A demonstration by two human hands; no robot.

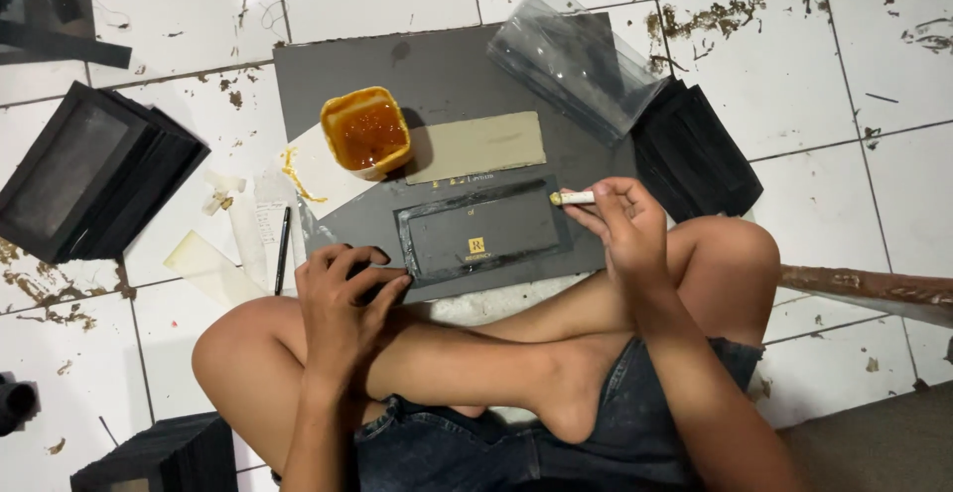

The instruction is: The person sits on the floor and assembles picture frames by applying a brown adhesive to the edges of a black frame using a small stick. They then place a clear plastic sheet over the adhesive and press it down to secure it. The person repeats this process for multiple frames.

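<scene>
I sit cross-legged on a tiled floor with a large dark grey board (pixel 447 70) in front of me. On it lies a small dark rectangular card (pixel 483 231) with a gold emblem and a shiny wet border. My right hand (pixel 623 224) grips a short white stick (pixel 574 197) whose yellowish tip touches the card's upper right corner. My left hand (pixel 342 288) presses its fingertips on the board at the card's lower left corner. An orange tub of amber glue (pixel 366 132) stands on the board's left side.
A beige card (pixel 476 146) lies beside the tub. A clear plastic sleeve (pixel 571 55) rests at the board's upper right, over a stack of dark cards (pixel 700 154). Black box frames (pixel 94 169) sit on the left; a pen (pixel 283 249) and paper scraps lie nearby.
</scene>
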